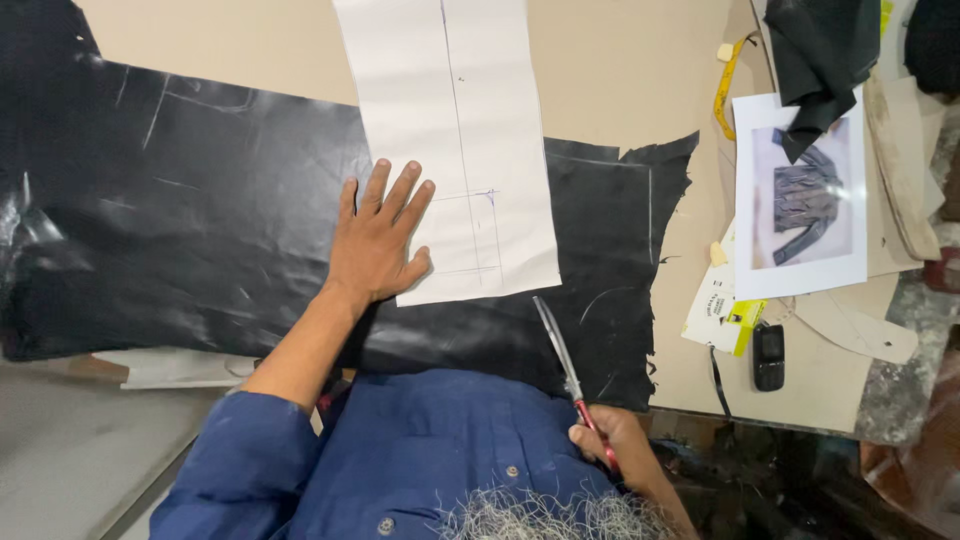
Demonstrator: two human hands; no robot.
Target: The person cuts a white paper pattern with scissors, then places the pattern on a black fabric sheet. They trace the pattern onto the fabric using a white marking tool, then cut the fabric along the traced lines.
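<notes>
Black leather sheet (180,220), white paper pattern (450,120), red-handled scissors (572,385), blue sleeve (240,460), yellow tape measure (728,85)

The black leather sheet (200,230) lies flat over the table (620,70), with open passage above it from 9 to 11 o'clock. The white paper pattern (460,130) is flat too. At 3 o'clock clutter crowds the table edge: a printed photo sheet (800,200), yellow tape measure (728,85), dark phone (768,356) and folded black cloth (820,50)

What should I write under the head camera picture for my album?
Left hand presses a white paper pattern onto black leather while the right hand holds scissors.
</notes>
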